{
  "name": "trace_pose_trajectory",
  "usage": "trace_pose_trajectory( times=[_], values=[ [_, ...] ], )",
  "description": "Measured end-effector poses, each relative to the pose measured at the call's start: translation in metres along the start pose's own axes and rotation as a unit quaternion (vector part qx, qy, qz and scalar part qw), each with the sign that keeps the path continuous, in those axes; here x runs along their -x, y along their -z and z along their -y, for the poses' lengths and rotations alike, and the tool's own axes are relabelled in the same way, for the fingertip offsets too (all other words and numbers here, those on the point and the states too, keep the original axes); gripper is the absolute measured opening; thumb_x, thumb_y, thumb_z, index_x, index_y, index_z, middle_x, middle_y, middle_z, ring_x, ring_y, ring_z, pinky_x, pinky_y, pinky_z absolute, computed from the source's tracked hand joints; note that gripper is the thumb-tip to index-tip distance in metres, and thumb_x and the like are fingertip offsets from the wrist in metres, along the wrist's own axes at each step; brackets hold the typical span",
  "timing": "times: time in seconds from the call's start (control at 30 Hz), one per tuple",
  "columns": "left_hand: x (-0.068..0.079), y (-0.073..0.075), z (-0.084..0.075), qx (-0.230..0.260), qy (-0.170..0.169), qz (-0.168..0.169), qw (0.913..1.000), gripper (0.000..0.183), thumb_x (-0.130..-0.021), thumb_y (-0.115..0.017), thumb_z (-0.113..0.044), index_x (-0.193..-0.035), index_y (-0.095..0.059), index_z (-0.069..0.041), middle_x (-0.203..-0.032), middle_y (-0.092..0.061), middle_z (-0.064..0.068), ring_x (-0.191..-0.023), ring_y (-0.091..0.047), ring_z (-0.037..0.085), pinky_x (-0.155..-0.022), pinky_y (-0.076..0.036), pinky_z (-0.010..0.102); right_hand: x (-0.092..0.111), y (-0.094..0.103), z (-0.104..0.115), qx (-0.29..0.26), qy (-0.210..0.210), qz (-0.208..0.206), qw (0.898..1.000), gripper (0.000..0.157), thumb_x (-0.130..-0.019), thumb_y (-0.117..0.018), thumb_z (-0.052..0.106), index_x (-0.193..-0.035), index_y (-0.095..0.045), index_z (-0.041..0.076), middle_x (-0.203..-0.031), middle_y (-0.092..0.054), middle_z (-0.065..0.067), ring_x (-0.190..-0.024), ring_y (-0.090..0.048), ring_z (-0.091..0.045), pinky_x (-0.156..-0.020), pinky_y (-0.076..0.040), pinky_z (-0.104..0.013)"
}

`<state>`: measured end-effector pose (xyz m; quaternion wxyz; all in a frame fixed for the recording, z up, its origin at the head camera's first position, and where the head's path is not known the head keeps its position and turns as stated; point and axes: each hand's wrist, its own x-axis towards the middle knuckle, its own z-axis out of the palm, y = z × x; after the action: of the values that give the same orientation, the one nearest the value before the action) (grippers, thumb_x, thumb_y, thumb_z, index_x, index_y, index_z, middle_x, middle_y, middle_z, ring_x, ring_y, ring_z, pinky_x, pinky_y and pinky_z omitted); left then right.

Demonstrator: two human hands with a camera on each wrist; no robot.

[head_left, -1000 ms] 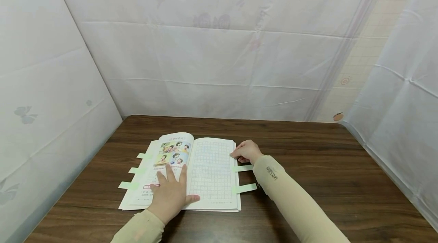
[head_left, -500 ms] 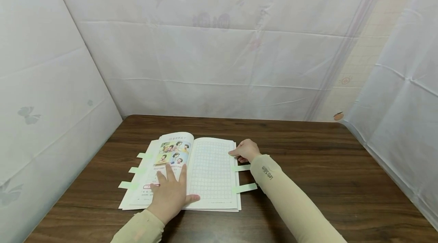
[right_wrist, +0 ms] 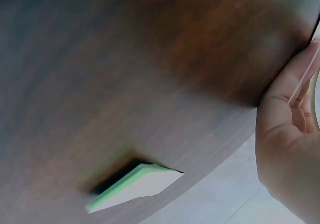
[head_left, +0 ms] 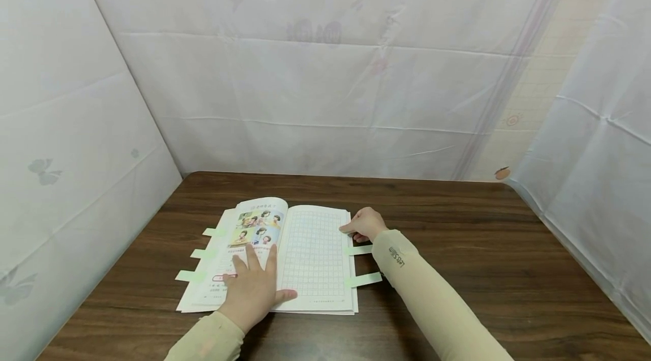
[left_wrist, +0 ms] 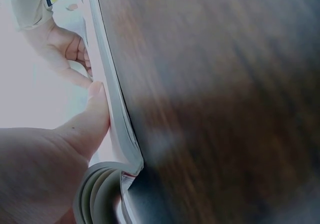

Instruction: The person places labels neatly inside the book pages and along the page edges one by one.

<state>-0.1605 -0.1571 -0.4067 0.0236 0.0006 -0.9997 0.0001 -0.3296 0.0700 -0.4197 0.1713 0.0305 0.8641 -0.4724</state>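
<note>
An open textbook (head_left: 315, 259) lies on the table, with cartoon pictures on its left page and a writing grid on its right page. My left hand (head_left: 252, 293) is spread flat on the left page, thumb reaching across the spine to the right page. In the left wrist view that thumb (left_wrist: 92, 116) presses close to the book's lower edge. My right hand (head_left: 368, 224) pinches the outer edge of the right page, index finger over it and the other fingers curled. Pale green sticky tabs stick out on both sides, the left ones (head_left: 190, 276) and the right ones (head_left: 367, 279).
The dark wood-grain table (head_left: 483, 248) stretches out on both sides of the book. Pale printed cloth (head_left: 325, 95) hangs behind the table and along both sides. In the right wrist view a green-edged tab (right_wrist: 137, 186) stands out over the tabletop.
My right hand has shifted slightly left, its index finger a little further onto the right page, then holds still. My left hand and the book have not moved.
</note>
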Motion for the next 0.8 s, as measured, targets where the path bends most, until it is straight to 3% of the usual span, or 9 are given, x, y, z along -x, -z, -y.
trace_pose_trajectory(
  times=[0.5, 0.8],
  values=[
    [-0.003, -0.002, 0.001, -0.012, -0.006, -0.016, 0.9998, 0.102, -0.071, -0.069, -0.071, -0.144, -0.048, -0.002, -0.136, -0.039, 0.049, -0.116, -0.044, 0.069, -0.075, -0.047, 0.075, 0.003, 0.004, 0.002, 0.011, 0.009, 0.027, 1.000, 0.018, -0.077, -0.084, 0.011, -0.082, -0.067, 0.005, -0.067, -0.066, -0.003, -0.056, -0.059, -0.012, -0.057, -0.053, -0.024],
    [-0.009, 0.000, 0.010, 0.015, -0.004, 0.022, 0.9996, 0.103, -0.075, -0.065, -0.075, -0.147, -0.044, -0.005, -0.141, -0.038, 0.045, -0.118, -0.045, 0.065, -0.075, -0.049, 0.068, 0.000, 0.008, -0.005, -0.004, 0.032, 0.048, 0.998, 0.026, -0.079, -0.082, 0.008, -0.097, -0.064, 0.002, -0.076, -0.067, -0.005, -0.062, -0.061, -0.013, -0.064, -0.056, -0.026]
  ],
)
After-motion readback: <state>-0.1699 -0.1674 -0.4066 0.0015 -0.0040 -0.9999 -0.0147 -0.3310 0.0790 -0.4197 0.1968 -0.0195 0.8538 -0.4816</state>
